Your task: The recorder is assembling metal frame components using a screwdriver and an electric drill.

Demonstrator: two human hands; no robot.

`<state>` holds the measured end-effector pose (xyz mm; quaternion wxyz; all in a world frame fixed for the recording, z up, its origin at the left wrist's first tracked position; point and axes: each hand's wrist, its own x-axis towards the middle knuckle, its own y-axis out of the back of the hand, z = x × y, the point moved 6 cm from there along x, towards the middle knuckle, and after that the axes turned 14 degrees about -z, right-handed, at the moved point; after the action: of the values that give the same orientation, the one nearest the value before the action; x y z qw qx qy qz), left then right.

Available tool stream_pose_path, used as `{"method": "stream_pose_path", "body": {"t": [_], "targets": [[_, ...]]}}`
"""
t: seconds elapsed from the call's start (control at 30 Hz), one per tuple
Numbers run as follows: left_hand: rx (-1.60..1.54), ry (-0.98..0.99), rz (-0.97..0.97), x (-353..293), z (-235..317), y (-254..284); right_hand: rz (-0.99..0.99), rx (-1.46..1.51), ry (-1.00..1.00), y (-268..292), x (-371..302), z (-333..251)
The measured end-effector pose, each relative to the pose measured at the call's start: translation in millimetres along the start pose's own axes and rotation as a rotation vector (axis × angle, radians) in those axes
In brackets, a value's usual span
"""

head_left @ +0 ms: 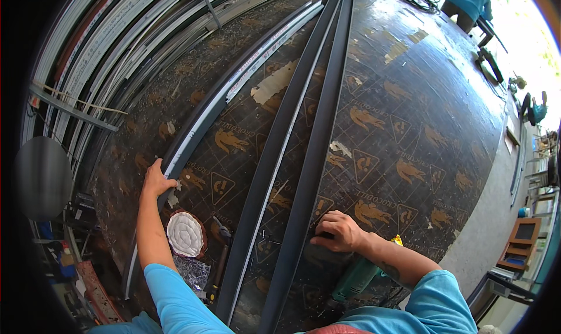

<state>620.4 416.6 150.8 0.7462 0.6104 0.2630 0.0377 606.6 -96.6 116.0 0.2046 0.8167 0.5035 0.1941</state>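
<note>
Scuffed black printed board (403,164) bears, at left, the long dark-grey, pale-faced, probably metal bar (190,132), likely stiff and unwieldy, best held near mid-length; the left hand (156,181) grips its edges, the right hand (340,232) curls, contents unclear

Board (432,94), centre and right: repeated tan lettering (359,135), animal emblems (366,119), triangular signs (363,163). Profile (201,113), upper centre: small red print (252,62).

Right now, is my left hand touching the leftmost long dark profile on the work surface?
Touching. The head view shows the left hand laid across the profile, its thumb reaching over to the right side, with no gap between them.
</note>
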Motion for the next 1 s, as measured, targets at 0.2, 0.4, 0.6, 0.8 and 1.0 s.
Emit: {"method": "stream_pose_path", "body": {"t": [0.2, 0.4, 0.6, 0.8, 1.0], "targets": [[-0.170, -0.060, 0.096, 10.8, 32.9, 27.8, 0.028, 0.000, 0.018, 2.2, -1.1, -2.4], [-0.038, -0.054, 0.358, 13.1, 130.2, 101.9, 0.068, -0.028, 0.023, 2.0, -4.9, -1.7], [-0.005, -0.230, 0.647, -32.6, 271.0, 192.2, 0.047, -0.010, 0.046, 1.1, -2.3, -13.0], [-0.046, -0.323, 0.835, -182.4, 389.4, 319.1, 0.056, -0.045, 0.014, -1.7, -6.9, -19.1], [-0.108, -0.522, 0.843, -393.2, 484.2, 465.3, -0.231, 0.230, -0.477, 2.7, -3.5, -50.8]]}}
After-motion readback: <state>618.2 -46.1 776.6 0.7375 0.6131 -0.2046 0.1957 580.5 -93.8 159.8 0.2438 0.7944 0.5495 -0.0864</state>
